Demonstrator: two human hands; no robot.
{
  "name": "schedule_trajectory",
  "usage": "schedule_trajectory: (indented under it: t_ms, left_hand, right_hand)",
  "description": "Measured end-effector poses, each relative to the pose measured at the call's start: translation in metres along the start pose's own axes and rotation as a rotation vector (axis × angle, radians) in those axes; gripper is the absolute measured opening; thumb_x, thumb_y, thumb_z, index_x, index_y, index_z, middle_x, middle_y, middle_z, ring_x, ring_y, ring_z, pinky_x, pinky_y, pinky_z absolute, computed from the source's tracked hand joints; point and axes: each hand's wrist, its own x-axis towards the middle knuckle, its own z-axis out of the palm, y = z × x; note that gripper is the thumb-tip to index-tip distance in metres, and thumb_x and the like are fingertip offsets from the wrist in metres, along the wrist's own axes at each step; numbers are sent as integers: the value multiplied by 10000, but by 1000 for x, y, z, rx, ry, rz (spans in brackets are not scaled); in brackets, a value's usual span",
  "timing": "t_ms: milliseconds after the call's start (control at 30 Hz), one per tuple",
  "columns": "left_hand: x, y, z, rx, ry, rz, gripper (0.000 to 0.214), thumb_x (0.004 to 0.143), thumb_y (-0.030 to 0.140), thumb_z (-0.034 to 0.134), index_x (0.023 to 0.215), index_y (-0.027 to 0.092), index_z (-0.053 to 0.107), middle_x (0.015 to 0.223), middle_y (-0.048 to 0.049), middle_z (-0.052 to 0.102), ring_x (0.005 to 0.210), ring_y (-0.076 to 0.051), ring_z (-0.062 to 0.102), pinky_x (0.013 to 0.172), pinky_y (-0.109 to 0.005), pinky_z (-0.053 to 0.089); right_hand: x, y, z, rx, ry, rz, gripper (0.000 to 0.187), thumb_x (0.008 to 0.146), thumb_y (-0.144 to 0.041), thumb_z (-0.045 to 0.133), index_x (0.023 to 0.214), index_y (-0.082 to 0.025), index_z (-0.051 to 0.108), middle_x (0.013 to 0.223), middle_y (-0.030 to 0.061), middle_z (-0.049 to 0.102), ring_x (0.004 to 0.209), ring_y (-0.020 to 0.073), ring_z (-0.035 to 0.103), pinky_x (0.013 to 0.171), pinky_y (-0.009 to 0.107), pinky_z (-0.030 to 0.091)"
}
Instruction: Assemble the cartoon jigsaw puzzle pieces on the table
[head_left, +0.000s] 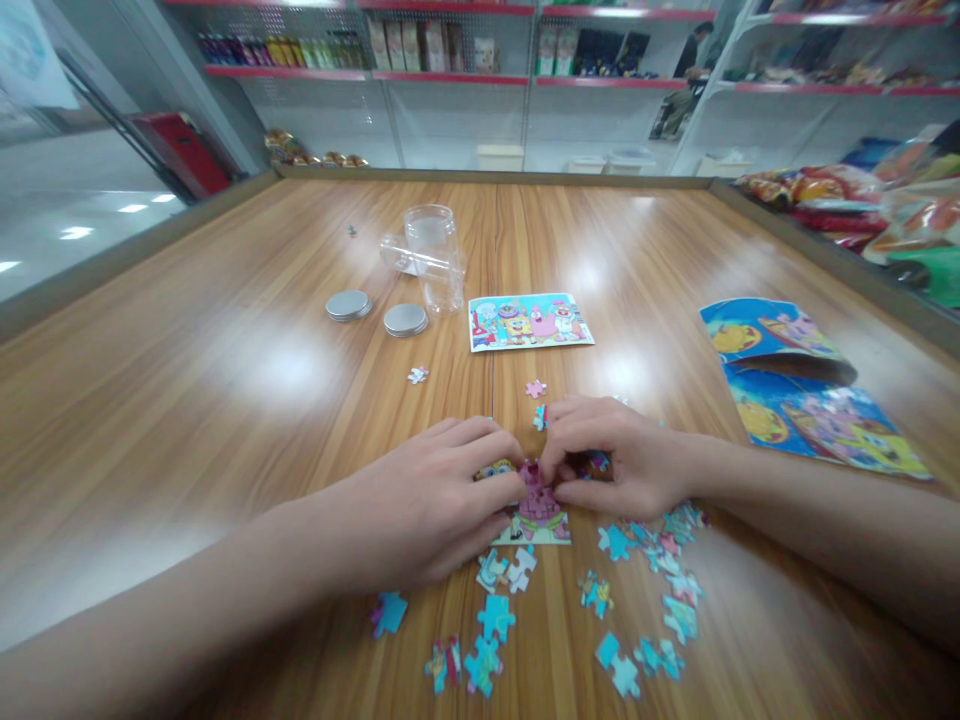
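A partly assembled jigsaw puzzle [538, 505] with a pink cartoon figure lies on the table between my hands. My left hand [442, 490] covers its left side, the fingers bent and their tips pressed on the pink section. At the puzzle's right edge, my right hand [619, 455] has its thumb and index finger closed in against the joined pieces. Whether a separate piece sits between those fingertips is hidden. Loose puzzle pieces [496, 617] lie below the puzzle. More pieces [681, 585] are scattered below my right hand, and a pink piece [535, 388] lies above it.
A cartoon picture card [531, 335] lies beyond the puzzle. Left of it are a clear plastic jar [435, 250], another lying clear jar [397, 252] and two metal lids [349, 305]. A folded blue picture sheet [780, 365] lies right. Shelves [450, 78] and a person [688, 75] are behind.
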Motion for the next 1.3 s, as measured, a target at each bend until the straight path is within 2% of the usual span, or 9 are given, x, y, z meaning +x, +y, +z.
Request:
schedule_trajectory:
  t_ms: [200, 600, 1300]
  left_hand:
    - [1, -1, 2, -1, 17, 11, 161, 1009, 218, 525, 1106, 183, 649, 1169, -115, 612, 1056, -251, 577, 908, -413, 526]
    - [-2, -1, 2, -1, -43, -11, 199, 1030, 231, 472, 1135, 181, 633, 1232, -119, 585, 1099, -271, 549, 936, -465, 511]
    - [-1, -2, 3, 5, -48, -14, 192, 1040, 241, 461, 1119, 179, 624, 1223, -114, 579, 1115, -269, 534, 949, -461, 499]
  right_hand:
    - [0, 1, -1, -13, -10, -20, 26, 908, -199, 650, 903, -177, 662, 763, -1, 658, 743, 128, 564, 725, 275, 423]
    - [0, 4, 0, -53, -40, -43, 40, 895, -167, 632, 872, -184, 658, 761, 5, 656, 760, 145, 554, 743, 304, 419]
    - [1, 1, 1, -37, -31, -20, 102, 844, -129, 606, 900, -166, 682, 744, 3, 637, 740, 143, 553, 732, 303, 416]
